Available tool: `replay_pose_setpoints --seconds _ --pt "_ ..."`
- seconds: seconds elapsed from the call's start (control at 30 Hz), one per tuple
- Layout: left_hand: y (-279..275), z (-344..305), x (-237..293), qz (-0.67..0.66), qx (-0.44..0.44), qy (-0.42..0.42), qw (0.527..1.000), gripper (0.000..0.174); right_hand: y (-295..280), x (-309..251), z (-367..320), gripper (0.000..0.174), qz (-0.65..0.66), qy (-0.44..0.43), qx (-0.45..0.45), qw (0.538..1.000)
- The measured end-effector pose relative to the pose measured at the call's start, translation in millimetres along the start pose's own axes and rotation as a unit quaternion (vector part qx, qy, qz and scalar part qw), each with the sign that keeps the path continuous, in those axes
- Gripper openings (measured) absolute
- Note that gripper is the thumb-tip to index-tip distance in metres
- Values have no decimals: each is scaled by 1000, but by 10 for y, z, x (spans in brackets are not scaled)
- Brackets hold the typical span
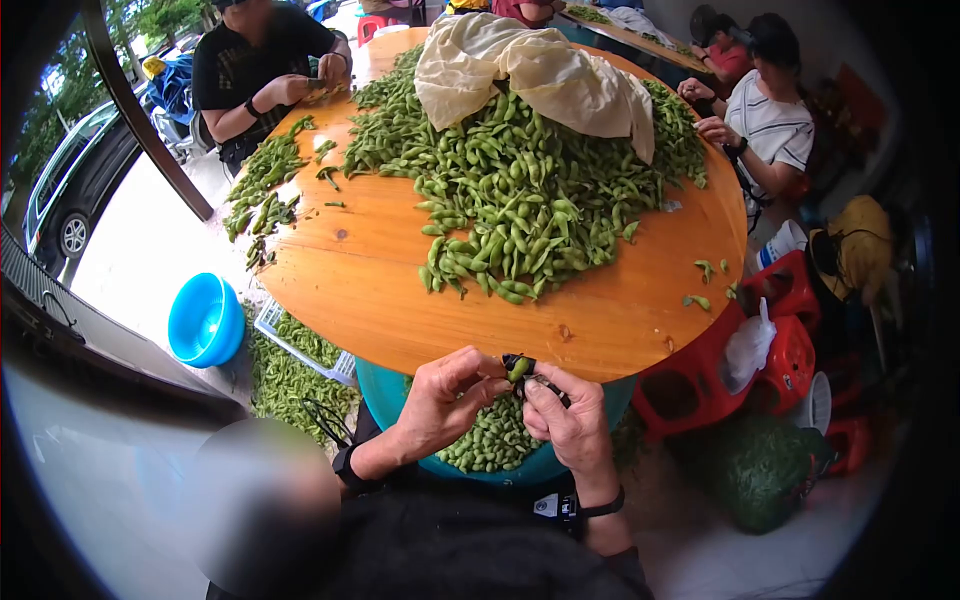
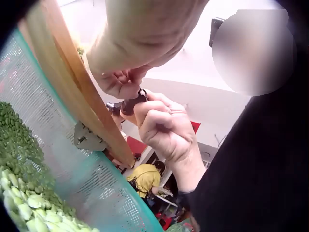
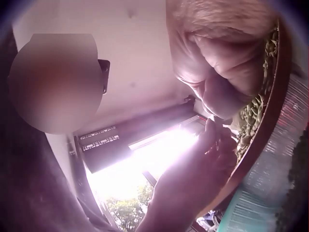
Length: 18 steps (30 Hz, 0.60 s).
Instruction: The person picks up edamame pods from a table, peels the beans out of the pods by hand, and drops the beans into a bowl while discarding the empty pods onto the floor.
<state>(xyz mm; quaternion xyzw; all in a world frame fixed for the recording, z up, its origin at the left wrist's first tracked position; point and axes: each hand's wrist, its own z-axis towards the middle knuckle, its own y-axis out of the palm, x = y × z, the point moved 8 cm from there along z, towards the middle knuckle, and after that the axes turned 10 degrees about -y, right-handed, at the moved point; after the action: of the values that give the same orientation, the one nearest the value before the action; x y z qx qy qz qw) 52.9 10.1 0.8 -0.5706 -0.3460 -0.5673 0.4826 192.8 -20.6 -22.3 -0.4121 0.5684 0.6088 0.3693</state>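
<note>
Above a teal mesh basket (image 1: 376, 392), my two hands meet at the table's near edge. Between the fingertips of my left hand (image 1: 440, 400) and right hand (image 1: 570, 425) is a green edamame pod (image 1: 519, 369); the left thumb and fingers pinch at it. My right hand's fingers curl round a small dark tool (image 2: 133, 103) with a bit of metal; its kind is mostly hidden by the fingers. Shelled green beans (image 1: 490, 440) fill the basket below. On the wooden table (image 1: 350, 300) lies a large heap of edamame pods (image 1: 520, 210).
A cream cloth (image 1: 530, 70) covers the heap's top. Loose pods (image 1: 700, 285) lie at the right edge. On the floor stand a blue basin (image 1: 205, 320), a white crate (image 1: 300, 345) among scattered pods, and red stools (image 1: 690, 375). Other people sit round the table.
</note>
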Motion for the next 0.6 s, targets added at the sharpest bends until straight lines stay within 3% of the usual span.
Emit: replay_pose_setpoints --seconds 0.03,0.13,0.2,0.23,0.27,0.3,0.33,0.37,0.4,0.43,0.47,0.5,0.57,0.6 --pt "-10 -15 62 97 13 67 993 10 -13 7 -3 32 -10 -5 3 1000" --pt "4 -90 179 173 37 119 977 12 -32 14 2 26 -68 -42 -1 997" --pt "27 -118 117 157 21 148 976 14 -33 -20 -11 23 -115 -75 -8 990" --pt "39 -101 -89 -43 -38 34 998 16 -21 -14 -26 20 -53 -68 -11 996" --pt "112 -103 -294 -240 -95 -82 963 19 -16 -8 -36 17 9 -61 -14 998" --pt "187 -104 -381 -340 -168 -125 917 21 -63 5 -35 17 9 -60 -12 998" --pt "203 -106 -378 -341 -170 -127 916 21 -60 112 -44 16 110 -1 -38 993" --pt "296 -136 -390 -418 -212 -172 866 20 -18 187 -72 16 209 58 -64 974" --pt "378 -170 -387 -490 -252 -214 807 20 -31 178 -77 16 209 59 -64 974" --pt "399 -181 -377 -502 -277 -215 790 21 -27 166 -83 15 213 57 -71 973" --pt "385 -171 -355 -503 -276 -216 790 21 -15 159 -96 14 217 57 -77 972" --pt "367 -147 -333 -441 -273 -215 827 24 14 130 -109 14 217 58 -77 971" --pt "322 -101 -311 -319 -251 -187 894 26 -51 -45 -96 13 -93 -24 -34 995" --pt "336 -96 -328 -320 -251 -188 894 26 -17 -53 -94 13 -93 -23 -34 995"
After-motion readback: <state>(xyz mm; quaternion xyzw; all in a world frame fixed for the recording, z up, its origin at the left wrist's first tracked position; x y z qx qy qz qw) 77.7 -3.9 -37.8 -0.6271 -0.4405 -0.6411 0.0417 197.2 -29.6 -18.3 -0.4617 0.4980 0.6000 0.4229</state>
